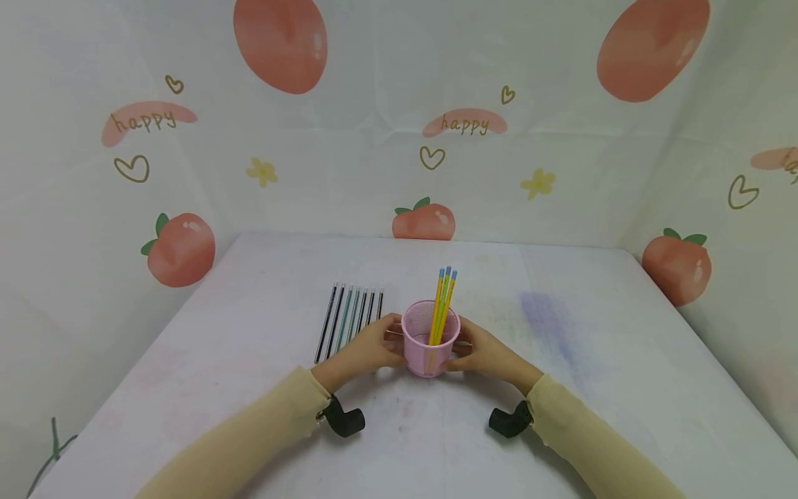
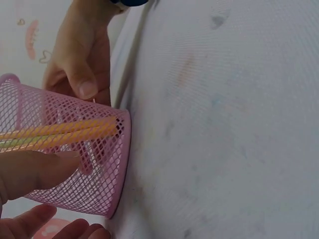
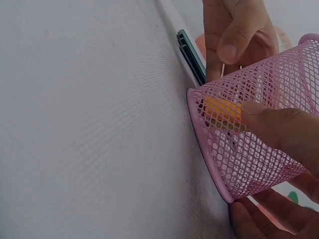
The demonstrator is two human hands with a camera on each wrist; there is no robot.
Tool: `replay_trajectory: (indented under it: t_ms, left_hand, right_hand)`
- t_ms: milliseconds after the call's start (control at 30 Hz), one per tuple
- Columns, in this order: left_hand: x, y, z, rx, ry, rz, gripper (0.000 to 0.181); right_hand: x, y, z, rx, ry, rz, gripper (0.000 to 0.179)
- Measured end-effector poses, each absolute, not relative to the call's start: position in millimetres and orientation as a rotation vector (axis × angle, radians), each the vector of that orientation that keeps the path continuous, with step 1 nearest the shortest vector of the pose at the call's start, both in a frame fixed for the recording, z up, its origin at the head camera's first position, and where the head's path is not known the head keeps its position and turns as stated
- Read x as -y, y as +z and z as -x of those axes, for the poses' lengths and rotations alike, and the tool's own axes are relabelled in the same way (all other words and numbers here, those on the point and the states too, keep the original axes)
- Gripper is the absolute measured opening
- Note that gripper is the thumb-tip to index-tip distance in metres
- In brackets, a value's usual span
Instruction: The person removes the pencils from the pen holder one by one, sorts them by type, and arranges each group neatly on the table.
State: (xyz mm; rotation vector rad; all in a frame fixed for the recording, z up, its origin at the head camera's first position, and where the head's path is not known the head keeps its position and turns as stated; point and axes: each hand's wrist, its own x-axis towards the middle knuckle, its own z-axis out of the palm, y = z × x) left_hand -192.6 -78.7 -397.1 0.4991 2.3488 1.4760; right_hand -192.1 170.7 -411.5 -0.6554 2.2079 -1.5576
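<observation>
Over there, the left hand (image 1: 370, 344) and right hand (image 1: 492, 355) curl their fingers round the pink cup (image 1: 416, 355) on the table (image 1: 424, 443), yellow pencils (image 1: 444, 305) inside, dark pencils (image 1: 353, 312) lying nearby

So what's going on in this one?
A person's left hand and right hand hold a round pink mesh cup from opposite sides. Three slim yellow and green pencils with blue ends stand leaning inside it. A row of slim dark pencils lies outside the cup on the white cloth-like tabletop, beside the left hand.
</observation>
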Motion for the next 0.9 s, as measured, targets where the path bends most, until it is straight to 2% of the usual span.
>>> replay_trajectory:
  t_ms: [300,900]
  left_hand:
    - [74.2,-398.4,190.7,-2.366,1.45,-0.531,0.07]
    - [73.7,-401.9,195.8,-2.361,1.407,-0.49,0.062]
  right_hand:
    - [-171.6,-411.0,192.8,-2.222,-1.547,0.671,0.09]
    - [-172.1,-410.3,192.4,-2.239,-1.529,0.677,0.088]
